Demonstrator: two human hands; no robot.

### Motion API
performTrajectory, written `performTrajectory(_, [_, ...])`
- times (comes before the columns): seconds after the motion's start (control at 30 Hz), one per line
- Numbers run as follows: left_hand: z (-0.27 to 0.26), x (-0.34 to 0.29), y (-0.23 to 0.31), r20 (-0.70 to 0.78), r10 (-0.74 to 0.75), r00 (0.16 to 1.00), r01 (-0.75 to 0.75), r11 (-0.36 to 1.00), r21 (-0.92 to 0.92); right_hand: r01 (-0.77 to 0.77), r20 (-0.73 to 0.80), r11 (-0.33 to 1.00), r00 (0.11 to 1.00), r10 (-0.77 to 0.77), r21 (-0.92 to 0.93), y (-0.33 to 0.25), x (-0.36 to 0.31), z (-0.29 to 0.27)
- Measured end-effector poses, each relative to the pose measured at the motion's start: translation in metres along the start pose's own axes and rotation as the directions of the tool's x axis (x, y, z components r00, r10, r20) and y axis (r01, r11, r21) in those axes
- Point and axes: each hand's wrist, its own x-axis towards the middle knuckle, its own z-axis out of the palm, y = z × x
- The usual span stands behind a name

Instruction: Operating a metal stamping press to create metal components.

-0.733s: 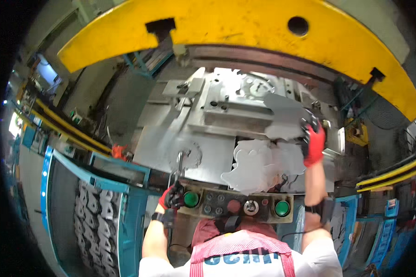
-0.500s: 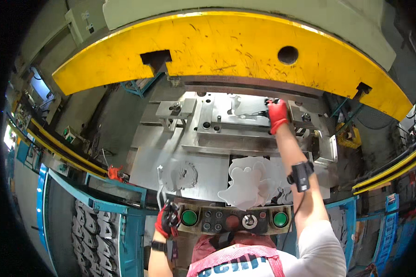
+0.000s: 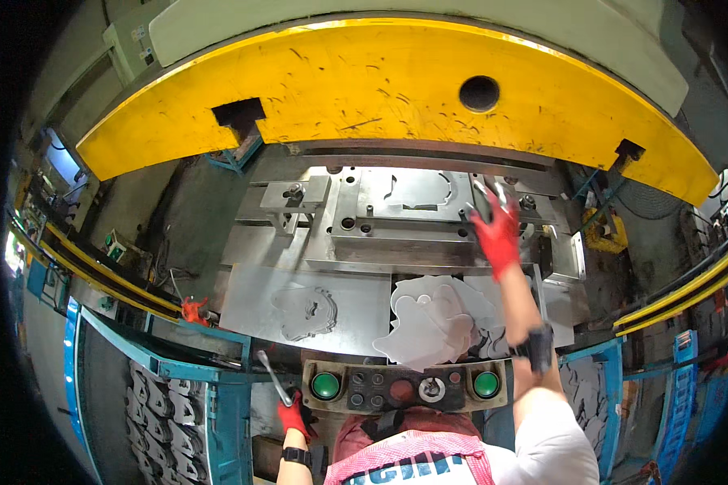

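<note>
My left hand (image 3: 294, 414), in a red glove with dark parts, is closed on a long silver metal tool (image 3: 275, 378) whose rounded end points up and to the left, beside the control panel. My right hand (image 3: 497, 230), also red-gloved, reaches over the right end of the press die (image 3: 404, 232). Its fingers look spread, with pale tips, and I see nothing clearly held. On the die lies a flat metal plate (image 3: 416, 192) with curved cut-outs. Nearer to me, rounded grey sheet-metal blanks (image 3: 429, 323) lie in a loose overlapping pile.
The yellow press beam (image 3: 364, 85) spans above the die. A small stack of shaped metal pieces (image 3: 311, 311) sits left of the blanks. A control panel (image 3: 404, 386) with two green buttons borders my waist. Blue racks (image 3: 234, 420) hold many metal parts.
My right hand has drawn back right and toward me from over the die, its fingers spreading. My left hand has moved lower, with the tool still held. Cut-outs on the die now show uncovered.
</note>
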Motion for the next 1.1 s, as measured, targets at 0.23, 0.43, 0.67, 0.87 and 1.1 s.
performTrajectory(0.23, [0.042, 0.008, 0.005, 0.24, 0.102, 0.965, -0.17, 0.944, 0.282, -0.608, -0.244, 0.786, 0.784, 0.571, -0.113, 0.125, -0.234, -0.14])
performTrajectory(0.43, [0.056, 0.015, 0.002, 0.109, -0.137, 0.985, 0.078, 0.9, 0.43, -0.928, 0.456, 0.373, 0.327, 0.828, -0.012, 0.202, -0.431, -0.088])
performTrajectory(0.67, [0.064, 0.003, 0.009, 0.104, -0.008, 0.995, -0.039, 0.896, 0.443, -0.862, 0.42, 0.507, 0.458, 0.783, -0.006, 0.193, -0.435, -0.058])
performTrajectory(0.87, [0.047, 0.016, 0.004, 0.156, -0.136, 0.978, 0.057, 0.901, 0.431, -0.907, 0.467, 0.421, 0.385, 0.796, 0.028, 0.161, -0.402, -0.063])
performTrajectory(1.1, [0.059, -0.003, 0.023, 0.142, -0.076, 0.987, -0.007, 0.862, 0.507, -0.893, 0.502, 0.45, 0.4, 0.767, 0.025, 0.172, -0.41, -0.065])
